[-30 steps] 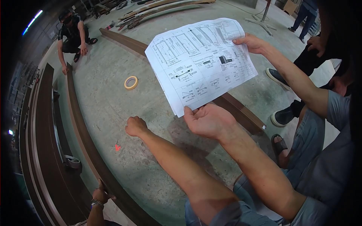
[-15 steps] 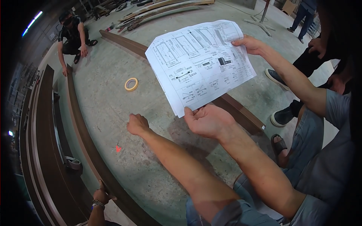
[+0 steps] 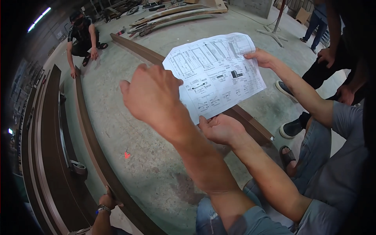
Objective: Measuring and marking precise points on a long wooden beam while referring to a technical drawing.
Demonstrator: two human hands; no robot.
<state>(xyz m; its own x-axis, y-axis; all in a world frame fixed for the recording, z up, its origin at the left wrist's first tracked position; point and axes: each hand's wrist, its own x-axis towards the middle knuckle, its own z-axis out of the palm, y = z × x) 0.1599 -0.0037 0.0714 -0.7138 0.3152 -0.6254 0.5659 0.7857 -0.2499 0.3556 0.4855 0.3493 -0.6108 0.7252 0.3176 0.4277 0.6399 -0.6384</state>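
Now, R hand (image 3: 221, 129) grips drawing sheet (image 3: 215, 74) edge

left hand (image 3: 150, 92) left of drawing sheet (image 3: 215, 74), right hand (image 3: 221, 129) beneath it, plank (image 3: 250, 125) behind

The floor (image 3: 164, 172) is bare grey concrete with stains and one small red mark (image 3: 127, 155). Long dark brown wooden boards (image 3: 94, 149) lie across it, with further curved boards (image 3: 172, 13) stacked at the far end. A strip light (image 3: 38, 18) glows at upper left against a dim wall.
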